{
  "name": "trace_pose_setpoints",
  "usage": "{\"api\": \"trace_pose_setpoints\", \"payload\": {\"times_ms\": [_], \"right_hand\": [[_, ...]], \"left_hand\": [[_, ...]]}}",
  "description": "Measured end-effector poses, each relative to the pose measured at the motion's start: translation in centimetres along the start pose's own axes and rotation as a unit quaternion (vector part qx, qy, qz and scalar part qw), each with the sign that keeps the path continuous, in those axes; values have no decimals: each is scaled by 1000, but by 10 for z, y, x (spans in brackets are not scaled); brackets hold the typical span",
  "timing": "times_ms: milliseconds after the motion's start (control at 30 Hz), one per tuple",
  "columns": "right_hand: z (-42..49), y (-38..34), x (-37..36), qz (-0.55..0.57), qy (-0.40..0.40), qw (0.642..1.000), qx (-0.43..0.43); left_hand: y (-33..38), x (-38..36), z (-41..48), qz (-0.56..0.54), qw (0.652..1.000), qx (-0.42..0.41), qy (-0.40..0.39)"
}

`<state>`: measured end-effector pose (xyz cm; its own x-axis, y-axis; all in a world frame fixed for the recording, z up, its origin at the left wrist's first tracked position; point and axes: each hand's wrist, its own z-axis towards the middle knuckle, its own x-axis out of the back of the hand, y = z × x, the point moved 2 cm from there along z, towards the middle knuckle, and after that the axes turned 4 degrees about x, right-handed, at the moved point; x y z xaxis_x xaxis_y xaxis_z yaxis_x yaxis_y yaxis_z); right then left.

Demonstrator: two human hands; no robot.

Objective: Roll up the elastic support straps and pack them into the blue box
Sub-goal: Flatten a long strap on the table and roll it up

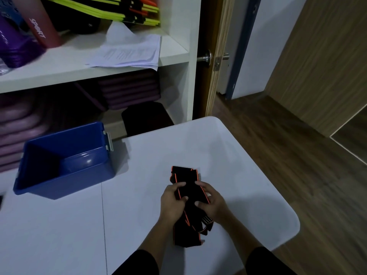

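A black elastic support strap with orange edges [188, 175] lies on the white table [238, 155], stretching from in front of my hands back toward my body. My left hand [171, 201] grips its left side with thumb and fingers. My right hand [213, 203] pinches its right side, and a striped end of the strap hangs below that wrist. The blue box [65, 165] stands open on the table's far left, well apart from both hands. Its inside looks empty.
A white shelf unit [99, 70] rises behind the table with papers, purple mats, neon folders and a pink bottle. A dark stool [145, 118] sits under it. To the right are a door [210, 56] and wood floor. The table's rounded corner lies near my right arm.
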<state>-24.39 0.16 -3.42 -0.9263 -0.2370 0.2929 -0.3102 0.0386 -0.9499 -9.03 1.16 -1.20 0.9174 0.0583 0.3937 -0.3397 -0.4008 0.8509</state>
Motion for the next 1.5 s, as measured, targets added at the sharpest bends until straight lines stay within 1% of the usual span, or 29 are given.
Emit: {"api": "trace_pose_setpoints", "payload": {"times_ms": [100,167,300,367,433,567,667,767,933,1067,1167,1233,1333,1433,1500], "right_hand": [[6,-19,-8,52,-32,998,5],[12,-37,-14,67,-35,997,13],[23,-81,-29,83,-30,995,49],[28,-107,-38,105,-40,992,63],[34,-132,-49,104,-55,990,78],[46,-179,-64,102,-58,985,129],[55,-209,-69,112,-62,979,158],[70,-234,-72,96,-54,976,186],[105,-268,-75,79,-34,971,223],[128,-294,-75,85,-13,966,243],[129,-296,-75,92,-7,964,249],[123,-283,-76,93,-6,965,244],[106,-246,-81,83,-10,971,226],[90,-210,-89,41,17,977,207],[85,-199,-93,31,35,980,195]], "left_hand": [[8,19,-5,-59,997,-25,33],[15,35,-8,-94,994,-37,45],[26,73,-15,-157,986,-47,40],[34,94,-22,-190,980,-53,30],[43,115,-27,-210,975,-70,29],[66,157,-28,-211,968,-127,41],[85,184,-19,-171,966,-178,72],[104,207,-5,-150,965,-199,85],[141,238,15,-151,964,-209,60],[167,258,25,-158,958,-235,42],[169,262,23,-159,955,-248,23],[156,256,22,-150,958,-243,8],[122,241,20,-147,965,-217,-6],[89,220,19,-151,971,-183,-12],[76,210,19,-152,975,-165,-2]]}}
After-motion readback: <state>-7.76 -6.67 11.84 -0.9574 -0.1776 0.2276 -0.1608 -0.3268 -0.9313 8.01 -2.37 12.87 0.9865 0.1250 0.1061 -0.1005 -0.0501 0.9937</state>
